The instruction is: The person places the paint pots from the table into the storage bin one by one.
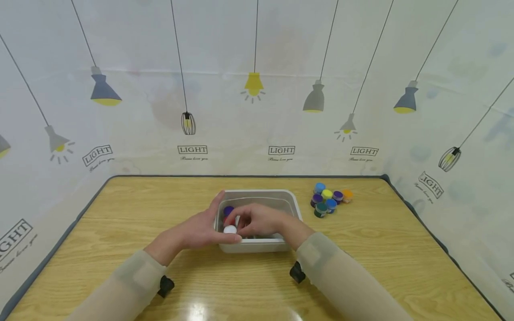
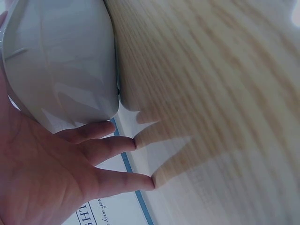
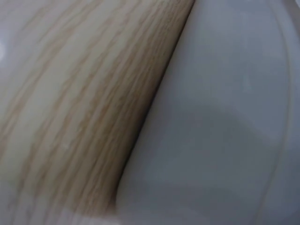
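A whitish rectangular container (image 1: 261,246) stands on the table. My left hand (image 1: 200,229) rests against its left end, thumb along the near rim and the other fingers spread. In the left wrist view those fingers are straight beside the container wall (image 2: 70,61), with fingertips down by the tabletop. My right hand (image 1: 259,218) reaches inside at the left, its fingertips pinching a small paint jar with a white lid (image 1: 230,229). Behind it in the container are a purple-lidded jar (image 1: 228,210) and a red one, partly hidden by my fingers. The right wrist view shows only the container's outer wall (image 3: 206,140) and table.
Several small paint jars with blue, yellow, purple, orange and dark green lids (image 1: 321,210) stand grouped to the right of the container. The wooden table (image 1: 132,209) meets a fabric backdrop printed with lamps (image 1: 225,102) at its back and sides.
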Available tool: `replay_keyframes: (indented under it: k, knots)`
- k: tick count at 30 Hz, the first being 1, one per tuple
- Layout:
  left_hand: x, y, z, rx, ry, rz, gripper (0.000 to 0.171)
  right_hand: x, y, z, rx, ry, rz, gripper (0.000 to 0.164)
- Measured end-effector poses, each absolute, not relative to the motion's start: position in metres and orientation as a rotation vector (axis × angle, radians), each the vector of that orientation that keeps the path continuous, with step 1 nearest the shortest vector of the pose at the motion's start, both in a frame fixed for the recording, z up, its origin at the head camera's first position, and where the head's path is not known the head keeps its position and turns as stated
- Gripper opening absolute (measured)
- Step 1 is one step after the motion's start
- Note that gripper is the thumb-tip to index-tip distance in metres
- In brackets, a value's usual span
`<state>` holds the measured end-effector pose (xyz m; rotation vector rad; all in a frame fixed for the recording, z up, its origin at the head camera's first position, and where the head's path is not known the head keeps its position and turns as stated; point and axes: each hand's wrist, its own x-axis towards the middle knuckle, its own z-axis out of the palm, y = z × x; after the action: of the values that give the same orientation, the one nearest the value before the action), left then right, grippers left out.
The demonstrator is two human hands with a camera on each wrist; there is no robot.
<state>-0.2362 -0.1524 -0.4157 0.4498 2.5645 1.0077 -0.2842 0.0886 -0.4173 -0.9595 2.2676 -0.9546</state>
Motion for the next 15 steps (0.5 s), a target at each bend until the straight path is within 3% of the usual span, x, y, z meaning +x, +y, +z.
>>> replay_keyframes:
  k: [15]
  knots:
    - [-0.2365,-0.1527,-0.4146,0.452,2.566,0.999,0.143,-0.2808,0.0853,-0.417,-0.958,2.225,-0.98,0.029]
